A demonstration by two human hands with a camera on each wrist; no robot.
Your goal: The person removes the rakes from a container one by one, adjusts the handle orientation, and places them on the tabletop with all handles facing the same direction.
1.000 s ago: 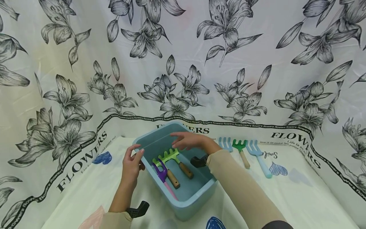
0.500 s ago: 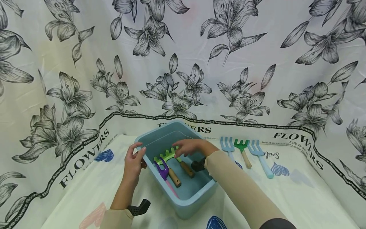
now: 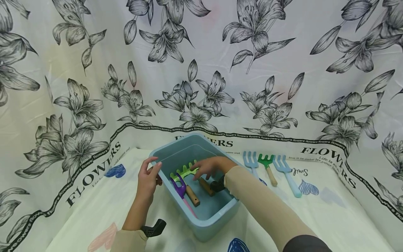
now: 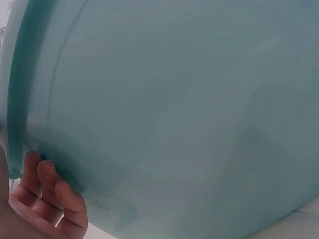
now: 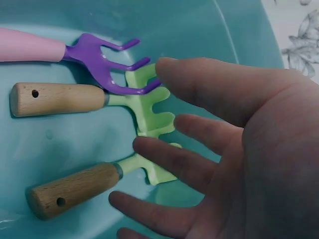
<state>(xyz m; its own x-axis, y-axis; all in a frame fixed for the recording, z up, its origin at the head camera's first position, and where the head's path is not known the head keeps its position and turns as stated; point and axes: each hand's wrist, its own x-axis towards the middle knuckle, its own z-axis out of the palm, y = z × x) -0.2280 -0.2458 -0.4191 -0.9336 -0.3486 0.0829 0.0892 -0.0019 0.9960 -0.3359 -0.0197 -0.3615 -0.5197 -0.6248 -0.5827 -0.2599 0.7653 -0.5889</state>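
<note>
A blue plastic bin (image 3: 217, 219) stands on the cloth, and my left hand (image 3: 147, 180) grips its left rim. In the left wrist view, several fingertips (image 4: 70, 196) lie curled against the bin's outer wall. My right hand (image 3: 212, 166) is inside the bin with its fingers spread, holding nothing. Under it lie two light green hand rakes with wooden handles, one rake (image 5: 57, 99) beside the purple fork and the other rake (image 5: 75, 191) nearer my fingers. The purple hand fork (image 5: 92, 55) has a pink handle, and its tines overlap a green rake head.
Right of the bin lie a light blue fork (image 3: 250, 160), a dark green rake (image 3: 266, 161) with a wooden handle, and another light blue fork (image 3: 291, 180). A flower-printed curtain (image 3: 201, 115) hangs behind. Patterned white cloth (image 3: 315, 224) covers the surface.
My right hand has lowered into the bin, toward the right-hand green rake. My left hand keeps its place on the rim. The tools have not moved, and the view has shifted slightly.
</note>
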